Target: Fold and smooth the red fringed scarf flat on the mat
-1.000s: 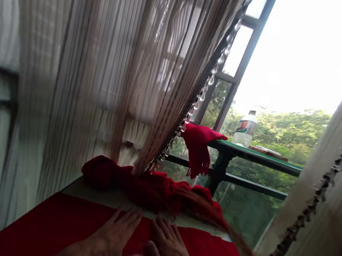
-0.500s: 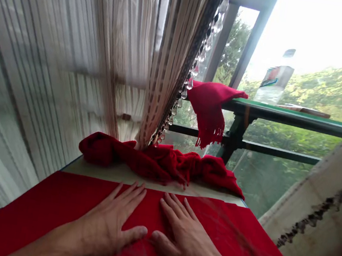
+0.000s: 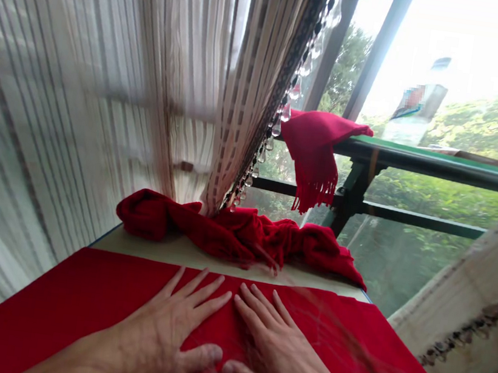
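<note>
A flat red cloth (image 3: 78, 295) covers most of the table in front of me. My left hand (image 3: 171, 323) lies palm down on it with the fingers spread. Beside it, my right hand (image 3: 276, 343) also rests flat on the cloth, fingers stretched forward. The two thumbs point toward each other with a small gap between them. Neither hand holds anything. Beyond the fingertips, a crumpled red scarf (image 3: 242, 237) lies along the far end of the table. Loose blurred strands cross the view over the right hand.
A striped curtain (image 3: 153, 76) with a beaded edge hangs at the left and behind the table. Over the green railing (image 3: 439, 166) drapes a fringed red scarf (image 3: 315, 152). A clear plastic bottle (image 3: 417, 111) stands on that railing. Another curtain (image 3: 471, 313) hangs at the right.
My left fingers have spread wider and shifted slightly to the right. Both thumbs sit a little lower in view. The background has shifted slightly rightward with the camera.
</note>
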Available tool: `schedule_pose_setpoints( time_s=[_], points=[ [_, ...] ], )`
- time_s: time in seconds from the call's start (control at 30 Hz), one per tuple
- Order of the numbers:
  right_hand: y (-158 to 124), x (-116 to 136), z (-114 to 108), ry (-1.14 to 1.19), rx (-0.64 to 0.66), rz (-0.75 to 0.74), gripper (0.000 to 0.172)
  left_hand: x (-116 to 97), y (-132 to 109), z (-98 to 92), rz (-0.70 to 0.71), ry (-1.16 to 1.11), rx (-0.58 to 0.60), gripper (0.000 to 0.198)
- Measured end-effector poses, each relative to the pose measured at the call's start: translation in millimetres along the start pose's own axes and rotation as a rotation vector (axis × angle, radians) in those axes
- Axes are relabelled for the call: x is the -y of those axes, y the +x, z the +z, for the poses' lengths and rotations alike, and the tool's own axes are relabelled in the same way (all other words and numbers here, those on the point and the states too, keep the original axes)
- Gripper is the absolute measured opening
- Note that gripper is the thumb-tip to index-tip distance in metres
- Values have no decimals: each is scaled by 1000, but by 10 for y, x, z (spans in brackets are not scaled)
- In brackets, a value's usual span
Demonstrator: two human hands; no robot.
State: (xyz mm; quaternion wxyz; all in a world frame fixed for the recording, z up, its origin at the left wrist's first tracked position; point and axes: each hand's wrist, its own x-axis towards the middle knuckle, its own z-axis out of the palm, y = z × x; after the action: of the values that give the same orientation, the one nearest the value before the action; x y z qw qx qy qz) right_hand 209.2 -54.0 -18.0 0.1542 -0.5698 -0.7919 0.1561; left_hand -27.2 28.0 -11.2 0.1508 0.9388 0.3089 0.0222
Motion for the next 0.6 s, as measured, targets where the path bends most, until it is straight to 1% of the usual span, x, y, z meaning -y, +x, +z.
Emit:
schedule_pose_setpoints(
  time_s=[0.17, 0.27, 0.33, 0.43, 0.5, 0.53, 0.6],
  points=[
    [-7, 34, -33, 11, -6, 12, 97, 40, 21, 37, 18, 11, -23, 74],
    [-21, 55, -44, -4, -24, -16, 95, 52, 16, 47, 37, 2, -43, 73],
    [-35, 76, -48, -25, -90, -48, 80, 30, 7, 21, 31, -10, -37, 71],
    [-55, 119, -66, -57, -263, -121, 49, -45, -8, -59, 8, -35, -30, 70],
    [-69, 141, -80, -57, -342, -167, 40, -103, -14, -117, 23, -57, -63, 64],
    [-79, 147, -83, -50, -349, -194, 37, -130, -15, -140, 42, -71, -96, 58],
    [-105, 146, -69, -27, -296, -256, 30, -170, -16, -170, 89, -116, -197, 43]
  ],
)
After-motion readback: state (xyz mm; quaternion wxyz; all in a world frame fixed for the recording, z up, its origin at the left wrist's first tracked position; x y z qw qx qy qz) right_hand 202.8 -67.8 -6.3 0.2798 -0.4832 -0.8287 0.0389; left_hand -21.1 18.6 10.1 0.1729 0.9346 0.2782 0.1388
